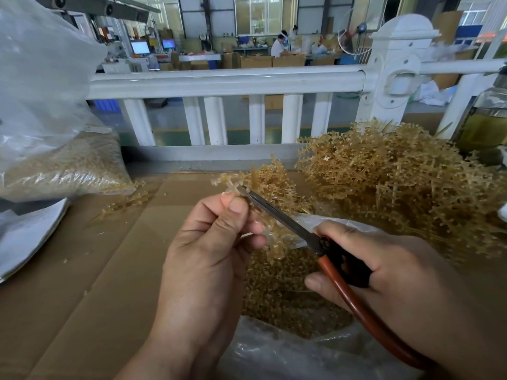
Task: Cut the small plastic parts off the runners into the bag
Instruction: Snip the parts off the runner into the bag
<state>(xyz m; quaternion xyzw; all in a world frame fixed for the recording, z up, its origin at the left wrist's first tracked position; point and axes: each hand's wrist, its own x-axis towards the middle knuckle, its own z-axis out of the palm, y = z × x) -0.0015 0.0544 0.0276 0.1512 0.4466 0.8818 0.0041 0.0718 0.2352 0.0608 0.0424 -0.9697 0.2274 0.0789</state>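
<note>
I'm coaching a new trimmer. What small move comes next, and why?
Probably open the right hand's red-handled steel scissors and snip the next part: their blades look shut, tips against the tan branched plastic runner that the left hand pinches over the open clear plastic bag.

Open clear plastic bag (274, 352) at 6 o'clock on cardboard-covered counter (96, 270). Above bag: left hand (208, 256) pinching tan plastic runner (227, 183), right hand (384, 270) gripping red-handled steel scissors (274, 212), blades touching runner. Tangled tan runner pile (397, 187) at 2 o'clock. Filled clear plastic sack (63, 165) at 10 o'clock. White railing (227, 80) behind, 12 o'clock.
</note>
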